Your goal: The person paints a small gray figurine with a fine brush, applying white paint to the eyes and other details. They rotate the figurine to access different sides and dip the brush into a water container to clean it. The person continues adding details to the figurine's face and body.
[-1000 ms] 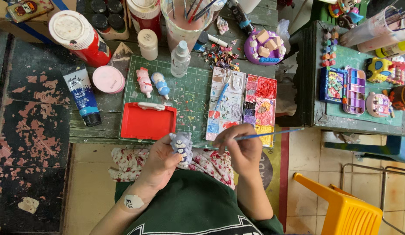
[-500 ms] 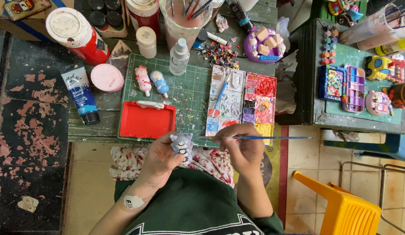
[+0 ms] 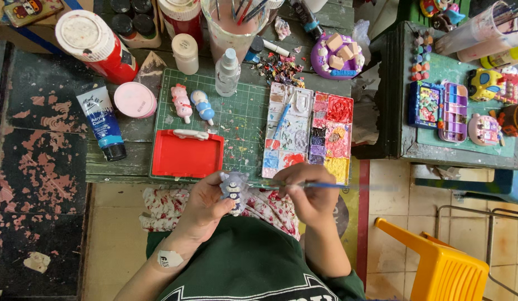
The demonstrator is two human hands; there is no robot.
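The left hand [image 3: 206,206] has its grip closed around a small grey figurine [image 3: 234,190], held upright just off the near edge of the table [image 3: 119,167]. The right hand [image 3: 309,195] pinches a thin blue paintbrush [image 3: 331,185], lying level, its tip toward the figurine. A red tray [image 3: 186,156] and a paint palette [image 3: 331,136] sit on the green cutting mat [image 3: 236,120] just beyond.

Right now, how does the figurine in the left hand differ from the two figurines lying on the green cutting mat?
The grey-blue figurine is held up in the left hand above the lap, while the pink figurine and the blue figurine lie flat on the green cutting mat, untouched. The held one is mostly grey-blue; the mat pair are pink-and-white and blue-and-white. The right hand points a blue-handled paintbrush at the held one only. All three are small figurines of similar size.
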